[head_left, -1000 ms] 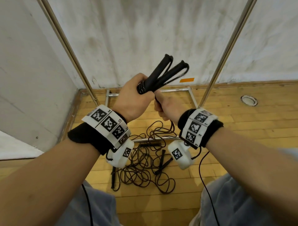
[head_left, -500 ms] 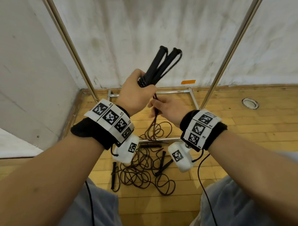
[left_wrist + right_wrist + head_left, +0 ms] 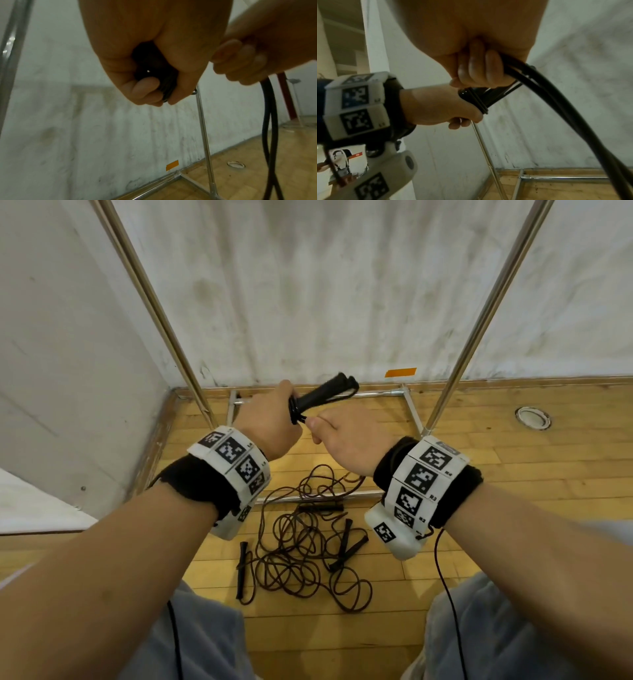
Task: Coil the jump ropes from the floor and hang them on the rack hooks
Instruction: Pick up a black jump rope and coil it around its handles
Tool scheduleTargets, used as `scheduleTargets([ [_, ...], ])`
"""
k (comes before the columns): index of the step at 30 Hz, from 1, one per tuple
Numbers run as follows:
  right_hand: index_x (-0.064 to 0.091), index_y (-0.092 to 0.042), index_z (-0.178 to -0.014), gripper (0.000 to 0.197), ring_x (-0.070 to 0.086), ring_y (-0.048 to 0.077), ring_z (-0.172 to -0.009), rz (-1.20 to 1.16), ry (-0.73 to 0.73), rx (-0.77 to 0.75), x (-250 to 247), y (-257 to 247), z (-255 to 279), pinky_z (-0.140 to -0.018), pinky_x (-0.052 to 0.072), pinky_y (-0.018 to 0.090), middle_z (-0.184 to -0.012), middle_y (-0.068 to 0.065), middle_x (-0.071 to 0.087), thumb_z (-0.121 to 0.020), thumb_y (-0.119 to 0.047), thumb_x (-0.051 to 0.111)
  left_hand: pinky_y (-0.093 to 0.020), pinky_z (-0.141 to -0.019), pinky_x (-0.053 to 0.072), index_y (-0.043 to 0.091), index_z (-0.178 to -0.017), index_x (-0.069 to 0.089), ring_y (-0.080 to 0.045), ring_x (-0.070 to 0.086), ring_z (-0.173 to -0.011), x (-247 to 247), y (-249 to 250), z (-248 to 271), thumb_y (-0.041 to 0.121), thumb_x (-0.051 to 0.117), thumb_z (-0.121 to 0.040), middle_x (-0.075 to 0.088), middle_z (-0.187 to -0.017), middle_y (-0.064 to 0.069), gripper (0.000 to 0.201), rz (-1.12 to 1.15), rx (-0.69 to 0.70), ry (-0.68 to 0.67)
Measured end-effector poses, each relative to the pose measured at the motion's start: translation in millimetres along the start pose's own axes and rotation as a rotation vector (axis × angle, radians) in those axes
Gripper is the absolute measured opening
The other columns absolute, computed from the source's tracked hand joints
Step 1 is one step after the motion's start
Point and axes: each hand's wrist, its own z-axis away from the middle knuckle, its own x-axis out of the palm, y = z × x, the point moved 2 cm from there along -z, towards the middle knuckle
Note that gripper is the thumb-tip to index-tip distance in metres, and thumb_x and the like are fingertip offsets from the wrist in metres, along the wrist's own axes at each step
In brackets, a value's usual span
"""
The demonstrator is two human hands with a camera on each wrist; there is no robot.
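My left hand (image 3: pixel 274 419) grips the two black handles of a jump rope (image 3: pixel 325 395), held together and pointing up and right, with cord wound round their base. Close to its right, my right hand (image 3: pixel 342 436) holds the black cord (image 3: pixel 556 102) in curled fingers; the cord hangs down in a doubled strand (image 3: pixel 269 121). More jump ropes (image 3: pixel 301 553) lie tangled on the wooden floor below my wrists, with several black handles (image 3: pixel 346 546) among them. The rack's two metal uprights (image 3: pixel 493 299) rise on either side; its hooks are out of view.
The rack's base frame (image 3: pixel 380 394) lies on the floor against the white wall. A side wall closes the corner at left. A round floor socket (image 3: pixel 532 417) sits at the right. My knees in grey trousers (image 3: pixel 496 638) fill the bottom.
My left hand has come down with the handles, which now tilt lower and to the right. My right hand has risen from below to the base of the handles with the cord.
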Motion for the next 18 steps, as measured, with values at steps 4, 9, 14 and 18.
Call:
scheduleTargets([
  [4, 0.062, -0.006, -0.081, 0.045, 0.053, 0.018, -0.067, 0.015, -0.028, 0.0, 2.8, -2.2, 2.6, -0.059, 0.035, 0.028, -0.074, 0.005, 0.059, -0.101, -0.032, 0.031, -0.032, -0.061, 0.04, 0.023, -0.099, 0.044, -0.022, 0.051, -0.074, 12.9, 8.3, 2.8, 0.029, 0.054, -0.086, 0.054, -0.08, 0.001, 0.018, -0.072, 0.079, -0.096],
  [9, 0.063, -0.009, -0.076, 0.041, 0.04, 0.006, -0.048, -0.078, -0.022, 0.014, -1.7, 1.9, 8.6, -0.046, 0.032, 0.015, -0.054, -0.007, 0.044, -0.099, -0.031, 0.038, -0.031, -0.058, 0.044, 0.024, -0.085, 0.048, -0.017, 0.054, -0.069, 19.1, 8.2, 3.3, 0.04, 0.051, -0.082, 0.055, -0.074, 0.005, 0.017, -0.156, 0.096, -0.072],
  [14, 0.052, -0.019, -0.061, 0.04, 0.037, 0.004, -0.04, -0.038, 0.036, -0.005, -25.1, 11.5, 8.8, -0.042, 0.031, 0.011, -0.051, -0.008, 0.038, -0.097, -0.034, 0.045, -0.025, -0.044, 0.029, 0.025, -0.077, 0.045, -0.011, 0.047, -0.054, 19.7, -10.4, 2.2, 0.041, 0.051, -0.086, 0.051, -0.065, 0.006, 0.02, -0.275, 0.027, -0.087],
  [18, 0.06, -0.01, -0.072, 0.04, 0.039, 0.008, -0.051, -0.025, 0.216, 0.041, -37.9, 23.9, 2.8, -0.049, 0.033, 0.008, -0.058, -0.004, 0.042, -0.099, -0.034, 0.041, -0.025, -0.046, 0.027, 0.028, -0.09, 0.049, -0.011, 0.045, -0.057, 23.3, -1.5, 11.6, 0.037, 0.05, -0.087, 0.049, -0.067, 0.008, 0.01, -0.346, 0.114, -0.075],
])
